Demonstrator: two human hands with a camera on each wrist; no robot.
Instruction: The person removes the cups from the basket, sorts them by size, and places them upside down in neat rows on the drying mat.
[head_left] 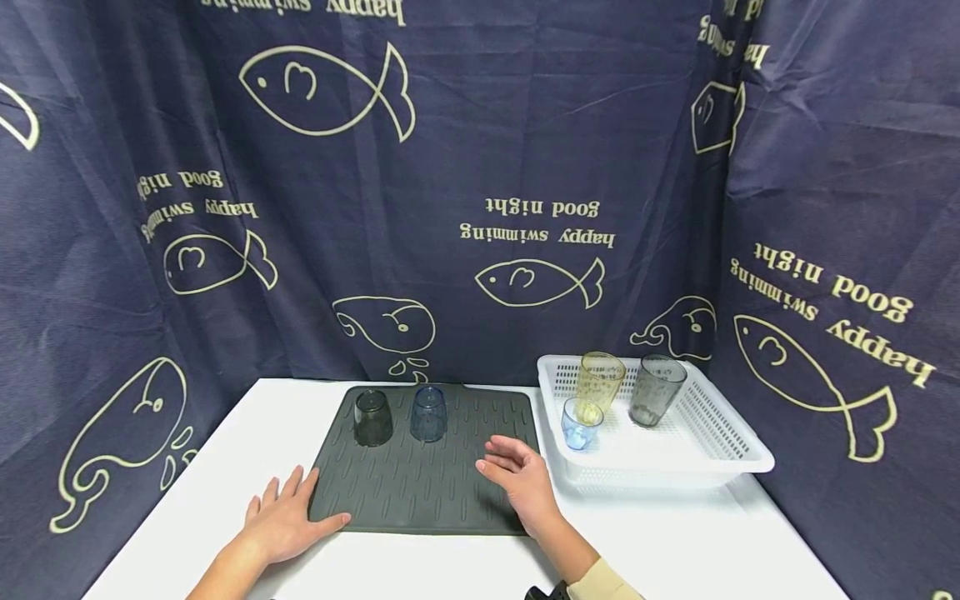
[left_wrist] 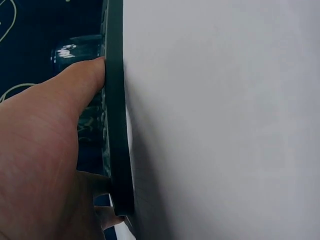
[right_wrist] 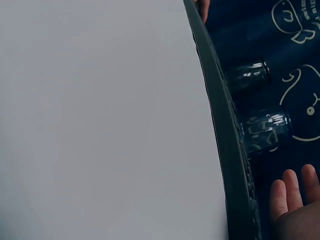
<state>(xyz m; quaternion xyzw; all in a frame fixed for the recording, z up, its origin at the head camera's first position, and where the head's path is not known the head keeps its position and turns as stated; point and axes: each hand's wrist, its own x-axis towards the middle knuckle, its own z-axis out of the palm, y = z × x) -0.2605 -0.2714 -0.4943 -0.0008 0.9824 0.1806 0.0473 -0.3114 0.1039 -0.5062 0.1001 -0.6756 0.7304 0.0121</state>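
Observation:
A dark grey ribbed drying mat (head_left: 420,492) lies on the white table. At its front left corner rests my left hand (head_left: 281,521), fingers spread, thumb along the front edge; the left wrist view shows the thumb (left_wrist: 87,77) at the mat's rim. My right hand (head_left: 521,483) is over the mat's right side, fingers loosely bent with nothing between them. Two glasses stand on the mat's back left part, a dark grey glass (head_left: 372,418) and a blue glass (head_left: 429,414), both narrower at the top. Neither hand touches them.
A white perforated plastic basket (head_left: 720,454) stands right of the mat. Inside are a tall yellow glass (head_left: 600,379), a tall grey glass (head_left: 657,392) and a small light blue glass (head_left: 581,425). Behind and beside the table hangs a dark blue curtain (head_left: 450,167) with fish drawings.

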